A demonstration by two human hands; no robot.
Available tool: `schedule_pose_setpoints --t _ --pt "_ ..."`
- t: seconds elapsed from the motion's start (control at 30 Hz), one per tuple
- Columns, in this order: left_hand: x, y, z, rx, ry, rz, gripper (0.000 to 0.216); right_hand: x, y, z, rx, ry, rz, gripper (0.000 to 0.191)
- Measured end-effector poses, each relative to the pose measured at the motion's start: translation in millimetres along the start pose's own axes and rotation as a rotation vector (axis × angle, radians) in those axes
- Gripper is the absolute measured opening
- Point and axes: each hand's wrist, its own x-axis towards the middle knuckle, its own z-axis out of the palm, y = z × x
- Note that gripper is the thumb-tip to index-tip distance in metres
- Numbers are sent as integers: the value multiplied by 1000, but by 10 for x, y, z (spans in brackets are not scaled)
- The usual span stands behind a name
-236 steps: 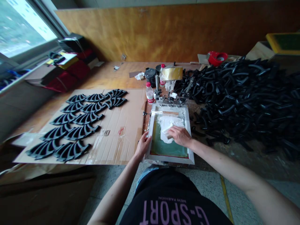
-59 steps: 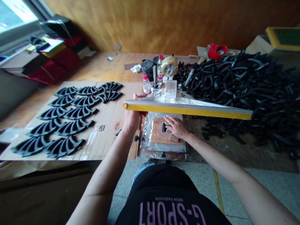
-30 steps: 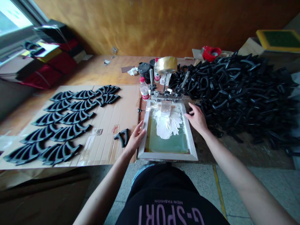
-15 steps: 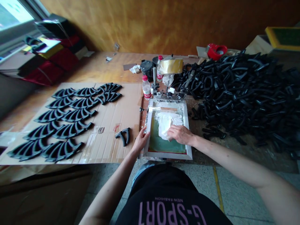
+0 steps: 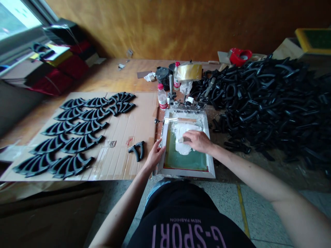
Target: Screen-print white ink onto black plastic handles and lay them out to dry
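A silver-framed printing screen (image 5: 210, 162) with green mesh lies on the bench in front of me, hinged to a metal clamp (image 5: 187, 106) at its far side. White ink (image 5: 184, 148) is spread over the middle of the mesh. My right hand (image 5: 198, 141) is closed on a small pale scraper (image 5: 181, 140), mostly hidden by the fingers, at the ink patch. Gripping the frame's left edge is my left hand (image 5: 156, 154). Just left of it, a pair of black curved handles (image 5: 137, 150) rests on the cardboard (image 5: 119, 131).
Rows of black handles (image 5: 82, 142) fan out across the cardboard. A large heap of black handles (image 5: 263, 103) covers the right side. Behind the screen stand a red-capped bottle (image 5: 162, 98) and a black tub (image 5: 162, 76). A red tape dispenser (image 5: 240, 57) sits at the back.
My right hand has moved the scraper a little away from me across the ink, and the white patch has changed shape. My left hand stays at the frame's edge.
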Motion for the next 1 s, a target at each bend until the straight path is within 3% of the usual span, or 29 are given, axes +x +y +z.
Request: schedule_pose_setpoints --t 0.13,0.2,0.3,0.4,0.5,0.57,0.63,0.67,0.73,0.8,0.83,0.93,1.0 --pt "-157 355 -90 0 16 81 71 453 308 -372 -21 182 245 50" --pt "-197 591 -122 -58 33 139 57 468 606 -544 -10 313 361 50" --pt "-129 992 -100 -252 42 261 54 207 1078 -637 83 453 580 36" --pt "32 1407 -6 -408 63 446 50 -130 1268 -410 134 353 702 31" --pt "115 1627 126 -453 64 493 48 -317 1044 52 164 165 574 28" --pt "69 1526 252 -494 134 469 47 -352 769 339 91 45 420 27" --pt "-56 1222 427 -502 146 334 48 -347 479 522 -16 -34 392 21" --pt "-137 1023 530 -486 97 208 49 -338 336 572 -53 -47 433 18" --pt "-304 623 737 -417 -120 -123 55 -319 50 615 -70 -28 519 16" --pt "-426 313 877 -440 -213 -282 54 -301 -215 622 -29 34 466 18" --pt "-454 206 892 -472 -197 -303 51 -299 -314 618 10 56 365 17" --pt "-396 1 611 -460 -19 -243 44 -395 -297 549 129 57 80 17" --pt "-285 -141 163 -323 134 -171 42 -609 31 443 87 57 163 28"
